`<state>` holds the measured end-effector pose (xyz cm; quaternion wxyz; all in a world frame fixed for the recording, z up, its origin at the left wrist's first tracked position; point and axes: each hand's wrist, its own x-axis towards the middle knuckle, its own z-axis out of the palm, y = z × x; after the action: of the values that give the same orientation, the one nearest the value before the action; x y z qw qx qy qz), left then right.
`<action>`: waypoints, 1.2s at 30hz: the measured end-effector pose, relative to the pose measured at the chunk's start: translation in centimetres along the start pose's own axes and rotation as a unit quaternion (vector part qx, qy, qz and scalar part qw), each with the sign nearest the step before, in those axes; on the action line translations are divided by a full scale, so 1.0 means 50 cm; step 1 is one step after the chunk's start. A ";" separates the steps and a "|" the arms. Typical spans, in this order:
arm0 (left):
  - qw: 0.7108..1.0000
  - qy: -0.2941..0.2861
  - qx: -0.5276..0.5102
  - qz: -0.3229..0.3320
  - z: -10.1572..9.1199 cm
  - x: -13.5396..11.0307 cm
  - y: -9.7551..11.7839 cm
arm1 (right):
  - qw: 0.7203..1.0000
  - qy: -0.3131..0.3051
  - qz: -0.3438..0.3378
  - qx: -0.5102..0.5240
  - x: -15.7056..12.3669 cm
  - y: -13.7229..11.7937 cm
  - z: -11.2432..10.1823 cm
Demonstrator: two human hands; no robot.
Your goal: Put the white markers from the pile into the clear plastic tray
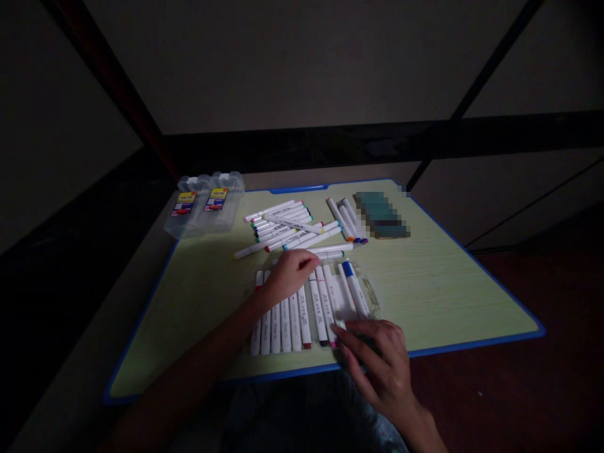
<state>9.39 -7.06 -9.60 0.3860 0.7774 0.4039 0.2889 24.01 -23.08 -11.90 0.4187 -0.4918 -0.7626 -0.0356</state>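
A clear plastic tray (374, 296) lies near the table's front edge with a row of white markers (276, 324) in it. My left hand (293, 272) is over the far ends of the row, its fingers curled and pressed together; what they hold, if anything, is hidden. At the near end, my right hand (380, 355) has its fingertips closed on the lower end of a white marker (334, 296) that lies in the row. To its right is a marker with a blue band (348, 269). Beyond my hands lies a loose pile of white markers (287, 223) with coloured ends.
Two clear plastic cases (221, 217) with yellow labels stand at the back left of the light table (443, 283), which has a blue rim. Several more markers (348, 220) lie at the back right, beside a blurred-out flat rectangular object (381, 214). A wall rises behind.
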 end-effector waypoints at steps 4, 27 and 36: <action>1.000 -0.001 -0.012 -0.010 0.001 -0.002 -0.003 | 1.000 0.008 0.008 0.018 -0.008 0.003 0.000; 0.999 0.026 -0.030 -0.004 0.002 -0.004 -0.005 | 0.964 -0.091 0.245 -0.053 0.019 0.027 -0.033; 1.000 0.023 -0.016 0.008 0.004 -0.005 -0.009 | 0.963 -0.104 0.241 -0.054 0.027 0.039 -0.046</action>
<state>9.24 -7.18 -10.11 0.3868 0.7677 0.4015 0.3158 26.72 -22.16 -10.17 0.3062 -0.6838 -0.6579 0.0765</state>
